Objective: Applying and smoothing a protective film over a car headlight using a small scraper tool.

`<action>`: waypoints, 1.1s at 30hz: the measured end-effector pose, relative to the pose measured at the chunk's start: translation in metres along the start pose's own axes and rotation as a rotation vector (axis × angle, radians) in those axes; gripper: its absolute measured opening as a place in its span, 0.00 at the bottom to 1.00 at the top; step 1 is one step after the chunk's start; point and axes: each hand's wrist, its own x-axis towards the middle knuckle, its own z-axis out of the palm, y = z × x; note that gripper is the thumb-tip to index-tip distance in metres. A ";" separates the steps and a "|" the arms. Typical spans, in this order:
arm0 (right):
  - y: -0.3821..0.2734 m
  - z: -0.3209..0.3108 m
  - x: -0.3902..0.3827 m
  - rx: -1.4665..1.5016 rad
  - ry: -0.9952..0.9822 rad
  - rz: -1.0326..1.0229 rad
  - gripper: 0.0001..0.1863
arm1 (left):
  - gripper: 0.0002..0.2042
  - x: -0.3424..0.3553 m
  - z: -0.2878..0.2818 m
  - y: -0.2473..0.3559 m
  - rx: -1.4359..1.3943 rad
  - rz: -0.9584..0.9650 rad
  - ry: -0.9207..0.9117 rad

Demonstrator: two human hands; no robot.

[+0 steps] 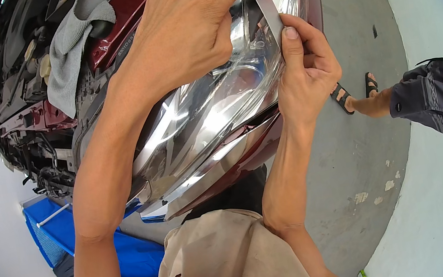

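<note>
A narrow pale grey strip (270,16), perhaps tape, stretches between my two hands above the clear headlight (190,123) of a dark red car. My left hand (186,25) reaches across the lamp, thumb and finger closed on the strip's far end. At the near end, my right hand (307,67) pinches the strip between thumb and forefinger beside the lamp's outer edge. Whether the strip touches the lens I cannot tell. My left hand and forearm hide part of the lamp.
The engine bay (22,89) lies open on the left, with a grey cloth (70,61) draped over its edge. Blue material (58,222) with a white rod lies at lower left. On the right, a person (429,97) in dark shorts stands on the grey floor (372,138) by a white wall.
</note>
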 end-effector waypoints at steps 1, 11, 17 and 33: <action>0.000 0.000 0.000 -0.004 0.005 -0.014 0.08 | 0.22 0.000 0.001 0.000 -0.001 0.000 -0.001; 0.005 0.001 0.005 0.051 0.009 0.019 0.08 | 0.22 -0.001 0.003 0.000 0.003 0.000 0.029; 0.002 -0.001 0.001 0.007 -0.006 -0.009 0.07 | 0.20 0.000 -0.001 0.004 -0.023 -0.047 -0.013; -0.001 0.000 -0.016 -0.025 -0.004 -0.017 0.06 | 0.17 0.003 -0.003 0.011 -0.054 -0.121 -0.042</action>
